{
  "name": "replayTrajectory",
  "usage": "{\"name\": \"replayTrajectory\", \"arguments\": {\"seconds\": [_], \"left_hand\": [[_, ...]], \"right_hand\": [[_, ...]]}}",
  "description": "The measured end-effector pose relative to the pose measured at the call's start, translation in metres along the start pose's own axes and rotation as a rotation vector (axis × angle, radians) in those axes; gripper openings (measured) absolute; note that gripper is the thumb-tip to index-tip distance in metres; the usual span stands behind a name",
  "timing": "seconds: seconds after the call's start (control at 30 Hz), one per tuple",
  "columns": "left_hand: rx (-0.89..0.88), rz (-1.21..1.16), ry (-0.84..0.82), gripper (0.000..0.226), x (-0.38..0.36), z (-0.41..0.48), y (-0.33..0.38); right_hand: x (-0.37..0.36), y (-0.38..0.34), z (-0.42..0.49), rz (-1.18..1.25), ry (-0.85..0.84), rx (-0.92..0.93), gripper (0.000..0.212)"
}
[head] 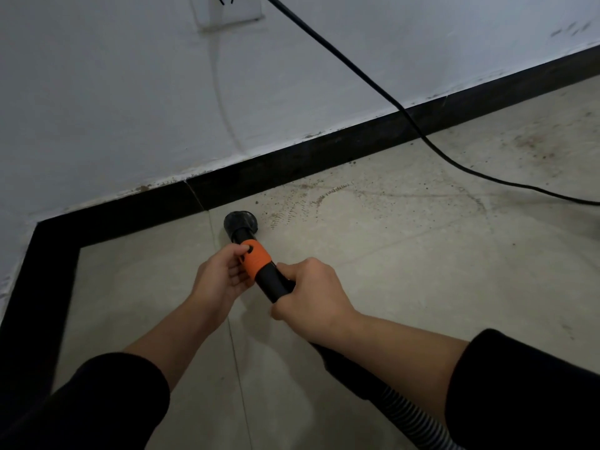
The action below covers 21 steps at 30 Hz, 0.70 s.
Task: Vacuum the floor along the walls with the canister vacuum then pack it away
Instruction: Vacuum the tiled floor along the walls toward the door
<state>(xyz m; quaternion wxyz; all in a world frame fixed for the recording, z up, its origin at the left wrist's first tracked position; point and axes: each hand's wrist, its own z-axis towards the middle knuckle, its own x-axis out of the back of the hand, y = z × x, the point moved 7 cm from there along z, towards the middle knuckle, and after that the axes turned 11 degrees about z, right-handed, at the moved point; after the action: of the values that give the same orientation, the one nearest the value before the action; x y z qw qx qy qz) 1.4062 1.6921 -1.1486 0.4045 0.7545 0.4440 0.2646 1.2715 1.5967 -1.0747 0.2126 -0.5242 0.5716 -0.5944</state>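
- Gripping the black vacuum tube behind its orange collar, my right hand has its fingers wrapped round it.
- My left hand pinches the orange collar, thumb on top.
- I see the round nozzle on the tile floor, just beside the black skirting, with grit to its right.
- A black cord runs down across the wall.

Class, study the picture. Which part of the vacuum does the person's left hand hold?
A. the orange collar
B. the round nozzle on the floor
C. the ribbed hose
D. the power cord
A: the left hand curls its fingers and thumb round the orange collar, while the right hand grips the black tube just behind it.
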Motion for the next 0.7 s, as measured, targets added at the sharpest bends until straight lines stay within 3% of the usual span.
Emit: {"name": "replayTrajectory", "arguments": {"seconds": [0.23, 0.7], "left_hand": [[0.014, 0.019, -0.031, 0.028, -0.019, -0.004, -0.001], [0.025, 0.035, -0.057, 0.043, -0.049, -0.012, -0.005]], "right_hand": [[0.015, 0.004, -0.006, -0.014, 0.030, -0.023, 0.020], [0.041, 0.013, -0.022, -0.030, 0.058, -0.071, 0.021]]}}
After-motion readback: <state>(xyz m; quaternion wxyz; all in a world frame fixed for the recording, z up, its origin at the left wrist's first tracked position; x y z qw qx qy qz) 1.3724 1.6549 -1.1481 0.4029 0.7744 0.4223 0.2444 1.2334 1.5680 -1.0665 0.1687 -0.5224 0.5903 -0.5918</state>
